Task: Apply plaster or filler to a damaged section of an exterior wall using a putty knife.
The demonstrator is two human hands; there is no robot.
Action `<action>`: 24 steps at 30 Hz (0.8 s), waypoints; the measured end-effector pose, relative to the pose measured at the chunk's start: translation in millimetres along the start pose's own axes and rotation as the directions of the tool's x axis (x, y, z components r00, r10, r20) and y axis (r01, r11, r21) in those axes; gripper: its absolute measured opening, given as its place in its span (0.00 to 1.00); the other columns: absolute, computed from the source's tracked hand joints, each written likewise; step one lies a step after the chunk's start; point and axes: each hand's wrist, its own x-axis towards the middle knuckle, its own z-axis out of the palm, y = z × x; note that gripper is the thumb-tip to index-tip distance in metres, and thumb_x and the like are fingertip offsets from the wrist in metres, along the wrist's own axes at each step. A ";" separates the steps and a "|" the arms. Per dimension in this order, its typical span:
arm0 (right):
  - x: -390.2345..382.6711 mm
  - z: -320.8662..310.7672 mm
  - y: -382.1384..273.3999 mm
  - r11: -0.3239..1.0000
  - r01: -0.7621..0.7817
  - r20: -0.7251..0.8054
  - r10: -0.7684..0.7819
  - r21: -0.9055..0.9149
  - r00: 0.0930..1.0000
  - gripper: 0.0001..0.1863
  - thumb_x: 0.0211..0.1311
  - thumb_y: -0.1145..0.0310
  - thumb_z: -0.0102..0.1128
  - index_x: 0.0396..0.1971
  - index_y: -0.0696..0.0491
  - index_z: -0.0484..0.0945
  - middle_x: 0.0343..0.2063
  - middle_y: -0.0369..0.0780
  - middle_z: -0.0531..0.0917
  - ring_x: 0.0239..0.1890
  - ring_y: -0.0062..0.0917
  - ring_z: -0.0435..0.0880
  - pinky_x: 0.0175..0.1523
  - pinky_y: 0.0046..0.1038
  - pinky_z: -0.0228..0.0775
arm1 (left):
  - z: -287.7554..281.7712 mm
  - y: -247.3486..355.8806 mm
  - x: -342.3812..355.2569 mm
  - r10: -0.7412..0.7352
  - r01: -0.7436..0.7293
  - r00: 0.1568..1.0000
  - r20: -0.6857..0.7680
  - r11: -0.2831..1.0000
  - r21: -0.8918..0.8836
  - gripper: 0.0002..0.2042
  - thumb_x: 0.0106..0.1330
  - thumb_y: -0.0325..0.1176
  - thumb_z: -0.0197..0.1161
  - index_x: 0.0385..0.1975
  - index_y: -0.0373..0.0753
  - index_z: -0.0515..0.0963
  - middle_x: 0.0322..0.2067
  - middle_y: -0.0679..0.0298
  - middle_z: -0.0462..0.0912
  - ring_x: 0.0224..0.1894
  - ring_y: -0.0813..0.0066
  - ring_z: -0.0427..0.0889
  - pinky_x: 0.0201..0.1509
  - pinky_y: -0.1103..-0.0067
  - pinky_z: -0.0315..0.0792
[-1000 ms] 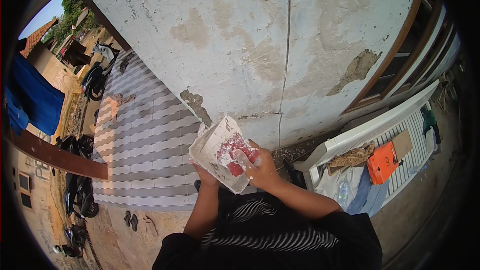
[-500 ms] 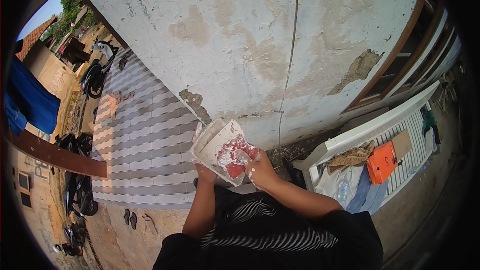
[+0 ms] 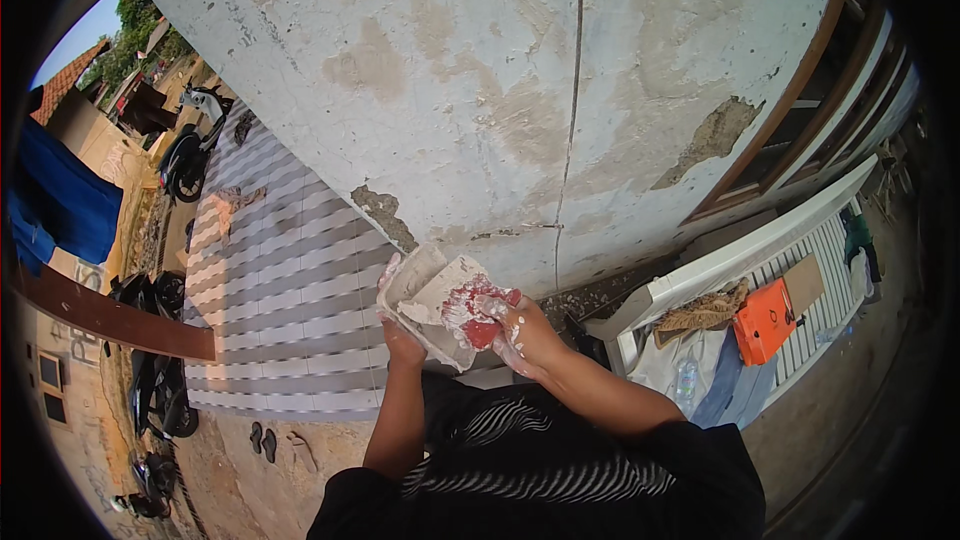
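My left hand [image 3: 402, 340] is wrapped round the edge of a shallow, putty-smeared tray [image 3: 408, 280], its fingers partly hidden beneath. In my right hand [image 3: 528, 336] is a putty scraper [image 3: 470, 312] with a red grip caked in white paste. The scraper's broad pale blade lies over the tray, and a lump of whitish paste shows near the blade's left corner. White smears cover the fingers of both hands. Just beyond the tray stands a pale wall [image 3: 480, 120] with beige patches, a long vertical crack and bare spots where the surface has broken away.
At right, a white slatted bench [image 3: 690, 285] holds an orange box [image 3: 762, 322], a clear bottle [image 3: 687, 380] and cloths. Tiled floor [image 3: 290, 310] spreads to the left, with a brown post [image 3: 120, 320], parked motorbikes [image 3: 187, 160] and sandals [image 3: 263, 440]. A brown-framed window [image 3: 790, 110] is upper right.
The scraper has turned and shifted slightly over the tray, moving with my right hand, which sits a little farther right. My left hand and the tray have moved slightly left.
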 end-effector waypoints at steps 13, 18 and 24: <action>-16.6 2.4 -59.4 -0.428 0.633 0.721 -0.068 -0.645 0.689 0.13 0.52 0.69 0.61 0.39 0.54 0.74 0.27 0.43 0.79 0.32 0.40 0.80 0.38 0.36 0.74 | 24.2 39.6 11.3 -0.269 0.165 0.932 -0.244 0.911 -0.377 0.32 0.70 0.59 0.32 0.64 0.41 0.57 0.61 0.56 0.64 0.61 0.56 0.67 0.63 0.63 0.63; -19.5 14.2 -64.7 -0.475 0.687 0.725 0.137 -0.550 0.675 0.16 0.51 0.70 0.61 0.42 0.54 0.72 0.30 0.44 0.79 0.33 0.43 0.79 0.37 0.40 0.73 | 28.4 38.7 17.8 -0.286 0.151 0.902 -0.324 0.911 -0.384 0.32 0.70 0.59 0.32 0.63 0.39 0.58 0.60 0.55 0.65 0.60 0.57 0.68 0.63 0.63 0.64; -14.6 14.6 -76.1 -0.257 0.644 0.623 0.168 -0.720 0.764 0.11 0.55 0.71 0.55 0.39 0.56 0.74 0.27 0.49 0.79 0.32 0.47 0.79 0.36 0.44 0.69 | 32.1 38.0 19.5 -0.291 0.172 0.907 -0.305 0.915 -0.364 0.33 0.70 0.60 0.32 0.63 0.38 0.58 0.59 0.54 0.66 0.60 0.57 0.68 0.63 0.64 0.64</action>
